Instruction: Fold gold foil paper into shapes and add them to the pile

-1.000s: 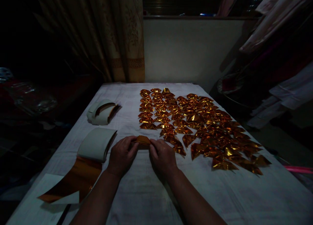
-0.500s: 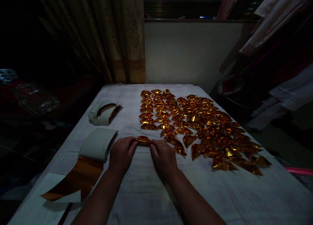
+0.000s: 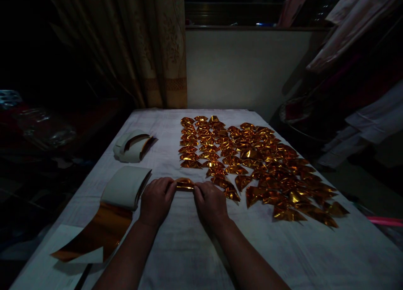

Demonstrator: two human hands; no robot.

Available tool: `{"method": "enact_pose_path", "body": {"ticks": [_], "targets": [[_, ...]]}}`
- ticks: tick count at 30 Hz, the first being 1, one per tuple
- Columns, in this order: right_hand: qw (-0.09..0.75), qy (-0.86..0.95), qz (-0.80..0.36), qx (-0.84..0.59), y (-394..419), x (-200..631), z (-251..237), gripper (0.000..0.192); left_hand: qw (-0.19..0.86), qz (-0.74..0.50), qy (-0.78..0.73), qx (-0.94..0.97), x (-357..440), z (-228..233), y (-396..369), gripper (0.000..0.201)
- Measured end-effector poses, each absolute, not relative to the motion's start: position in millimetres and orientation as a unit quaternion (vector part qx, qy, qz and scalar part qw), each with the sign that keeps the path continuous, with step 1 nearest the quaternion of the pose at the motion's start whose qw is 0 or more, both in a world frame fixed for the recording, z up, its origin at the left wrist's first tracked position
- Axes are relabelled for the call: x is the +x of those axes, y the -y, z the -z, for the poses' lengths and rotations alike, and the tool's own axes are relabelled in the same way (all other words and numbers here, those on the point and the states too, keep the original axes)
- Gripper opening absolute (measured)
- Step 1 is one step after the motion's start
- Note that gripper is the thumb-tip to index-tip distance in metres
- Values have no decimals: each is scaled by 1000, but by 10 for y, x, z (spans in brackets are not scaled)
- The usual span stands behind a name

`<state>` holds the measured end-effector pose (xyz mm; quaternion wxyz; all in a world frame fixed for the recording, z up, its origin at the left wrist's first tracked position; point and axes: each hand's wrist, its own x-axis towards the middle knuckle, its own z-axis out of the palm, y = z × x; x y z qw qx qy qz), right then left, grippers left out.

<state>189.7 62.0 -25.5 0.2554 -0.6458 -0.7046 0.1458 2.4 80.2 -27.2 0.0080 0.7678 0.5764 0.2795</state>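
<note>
Resting both forearms on the cloth-covered counter, reaching forward. Pinching a small gold foil piece between the two hands: left hand closing its fingers on the piece's left end, right hand closing its fingers on the right end, pressing it low against the cloth, seemingly mid-fold rather than finished.

Lying just left of the left hand: a curled stack of white-backed sheets, with one gold sheet spilling toward the near edge, gold face up. Sitting farther back on the left: a second, smaller curled stack. Judging from these, plenty of unfolded foil waiting.

Spreading to the right and beyond the hands: a broad field of folded gold pieces, ranked in rough rows from just beside the right hand out toward the far edge. Suggesting much folding done already, more remaining.

Hanging behind the counter: a patterned curtain and a pale wall; draping at far right, clothing, dim.
</note>
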Motion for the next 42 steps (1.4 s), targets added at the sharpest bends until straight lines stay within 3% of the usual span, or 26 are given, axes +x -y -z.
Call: {"method": "enact_pose_path", "body": {"ticks": [27, 36, 42], "targets": [[343, 726, -98, -588, -622, 1904, 399, 21, -44, -237, -554, 797, 86, 325, -777, 25], [409, 670, -126, -607, -602, 1868, 382, 32, -57, -252, -573, 778, 108, 303, -839, 25], [437, 646, -168, -603, -555, 1839, 331, 26, -72, -222, -602, 763, 222, 237, -995, 28]]}}
